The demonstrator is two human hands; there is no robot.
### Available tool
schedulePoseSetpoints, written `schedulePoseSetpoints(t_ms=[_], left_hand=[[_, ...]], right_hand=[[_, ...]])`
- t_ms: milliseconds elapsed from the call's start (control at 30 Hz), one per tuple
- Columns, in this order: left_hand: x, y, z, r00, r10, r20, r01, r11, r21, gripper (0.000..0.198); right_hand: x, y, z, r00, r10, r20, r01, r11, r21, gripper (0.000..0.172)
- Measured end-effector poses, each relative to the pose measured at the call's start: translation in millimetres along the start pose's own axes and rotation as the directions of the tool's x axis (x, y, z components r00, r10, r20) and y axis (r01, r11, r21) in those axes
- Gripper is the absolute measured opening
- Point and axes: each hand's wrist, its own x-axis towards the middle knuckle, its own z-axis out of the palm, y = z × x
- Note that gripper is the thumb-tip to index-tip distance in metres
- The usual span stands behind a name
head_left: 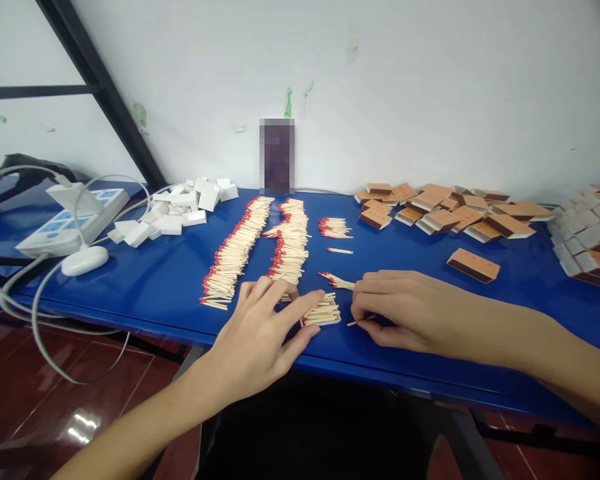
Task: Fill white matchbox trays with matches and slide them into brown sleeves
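Note:
My left hand steadies a small white matchbox tray near the table's front edge, thumb and index finger at its near and far sides. Red-tipped matches fill the tray lengthwise. Just right of it, my right hand has its fingers pinched together on a match, whose pale end sticks out; how many sticks it holds is hidden. A few loose matches lie by its fingertips. Beyond them are a single match and a small pile of matches.
Two long rows of matches run toward the wall. White trays are heaped at left, beside a power strip with cables. Matchbox sleeves pile up at right, near stacked filled boxes. One sleeve lies apart.

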Motion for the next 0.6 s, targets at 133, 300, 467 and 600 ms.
schedulePoseSetpoints(t_ms=[133,300,467,600], left_hand=[[0.7,0.2,-0.2,1.000,-0.012,-0.012,0.012,1.000,0.007,0.028],[2.1,-0.2,-3.5,0.999,0.038,0.034,-0.038,0.999,-0.003,0.025],[2.1,-1.1,-4.1,0.996,0.051,0.073,-0.051,0.999,-0.014,0.030],[1.7,-0.3,-2.6,0.998,0.026,0.058,-0.025,0.999,-0.022,0.031]], right_hand=[[-2.2,3.5,-3.4,0.998,0.036,-0.055,-0.035,0.999,0.026,0.013],[-1.1,8.6,1.0,0.985,0.028,-0.172,-0.024,0.999,0.027,0.039],[5.4,7.0,7.9,0.963,0.042,-0.266,-0.016,0.995,0.096,0.023],[7.8,-1.1,9.2,0.933,0.139,-0.333,-0.047,0.962,0.269,0.010]])
